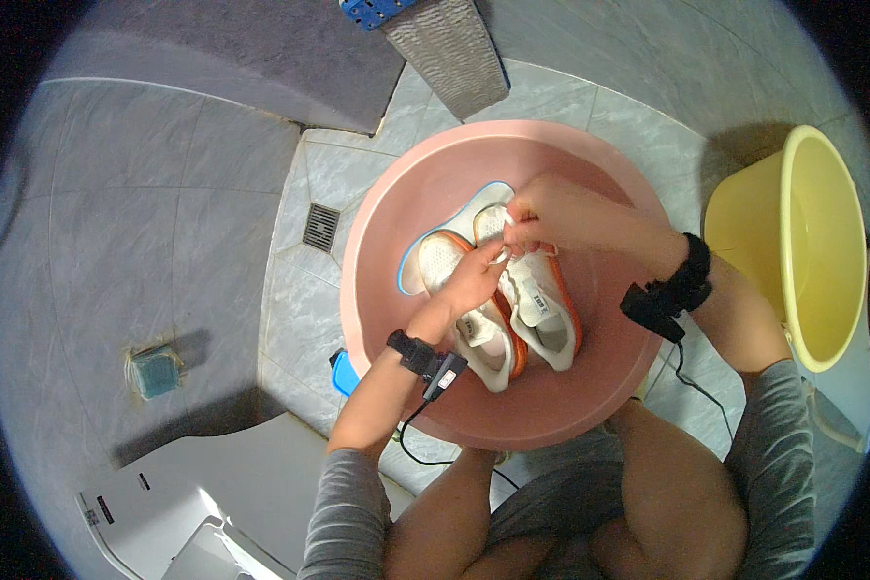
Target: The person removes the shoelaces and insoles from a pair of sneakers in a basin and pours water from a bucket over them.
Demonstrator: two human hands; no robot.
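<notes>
A pair of white sneakers with orange soles lies in a pink plastic basin (377,210), toes pointing away from me. Over the right sneaker (544,312), my left hand (471,279) pinches a bit of white shoelace (504,255) between thumb and fingers. My right hand (551,214) grips another part of the white lace just above it; its fingers are slightly blurred. The left sneaker (442,257) sits partly beneath my left hand and wrist. Under both toes rests a pale insole-like piece (411,274) with a blue edge.
A yellow bucket (747,217) stands at the right. On the tiled floor are a metal drain (321,226) and a blue plastic object (344,373) by the basin. A grey textured board (449,58) is at the top, a white fixture (246,478) at lower left. Cables hang from both wrist straps.
</notes>
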